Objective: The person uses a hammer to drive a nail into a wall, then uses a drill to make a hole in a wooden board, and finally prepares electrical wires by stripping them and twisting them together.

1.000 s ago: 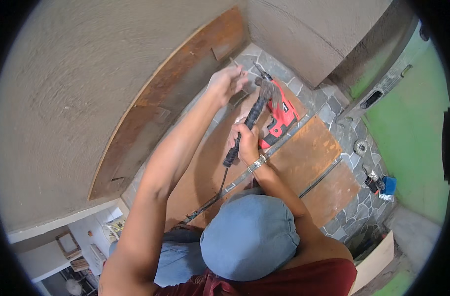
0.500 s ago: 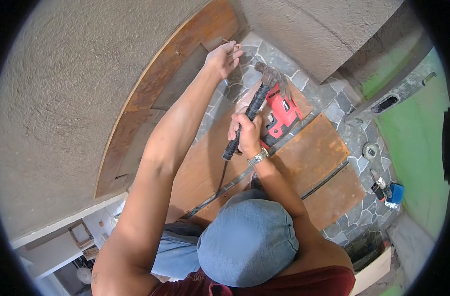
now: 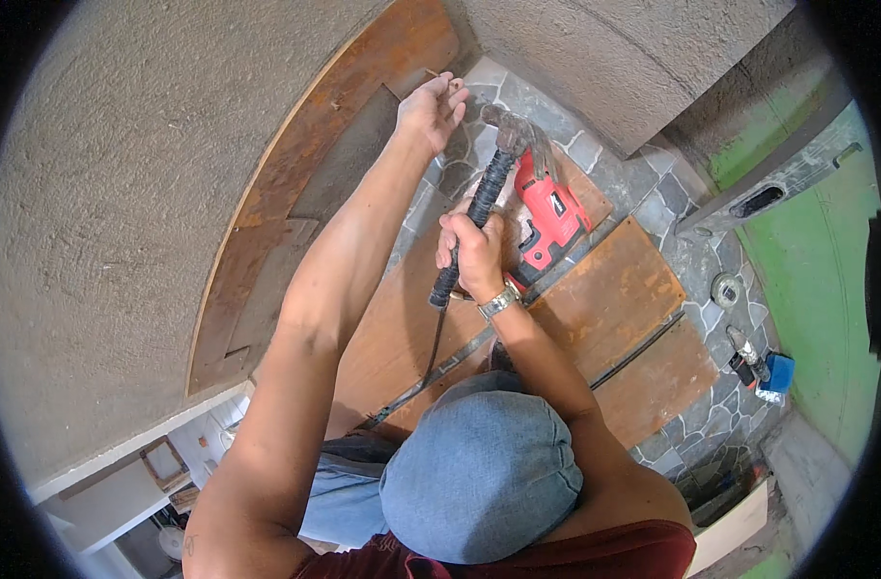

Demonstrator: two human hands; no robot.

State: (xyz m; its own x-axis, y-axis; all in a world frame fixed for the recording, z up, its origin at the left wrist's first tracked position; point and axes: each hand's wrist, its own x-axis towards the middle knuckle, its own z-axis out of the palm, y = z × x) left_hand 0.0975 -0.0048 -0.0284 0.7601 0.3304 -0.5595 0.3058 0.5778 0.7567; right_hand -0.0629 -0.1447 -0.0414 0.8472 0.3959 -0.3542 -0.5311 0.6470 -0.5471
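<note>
In my right hand (image 3: pixel 476 253) is a claw hammer (image 3: pixel 491 183), its dark wrapped handle slanting up and its metal head toward the wall. My left hand (image 3: pixel 431 114) reaches far forward to the brown wooden panel (image 3: pixel 300 125) that stands against the rough wall. Its fingertips are pinched at a thin nail-like piece (image 3: pixel 433 72) by the panel's edge; the piece is too small to make out well. The hammer head is apart from the left hand, to its right. Behind the hammer, a red power drill (image 3: pixel 553 217) lies on the boards, partly covered by the hammer head.
Brown boards (image 3: pixel 604 280) lie over the stone-patterned floor, with a dark cord (image 3: pixel 435 347) across them. A grey spirit level (image 3: pixel 769 198) leans by the green wall. At right are a round roll (image 3: pixel 724 289) and a blue block (image 3: pixel 776 374). A plastered ledge (image 3: pixel 614 77) juts out ahead.
The hammer and my right hand have shifted slightly up and to the left. My left hand stays by the panel's edge, moved only a little.
</note>
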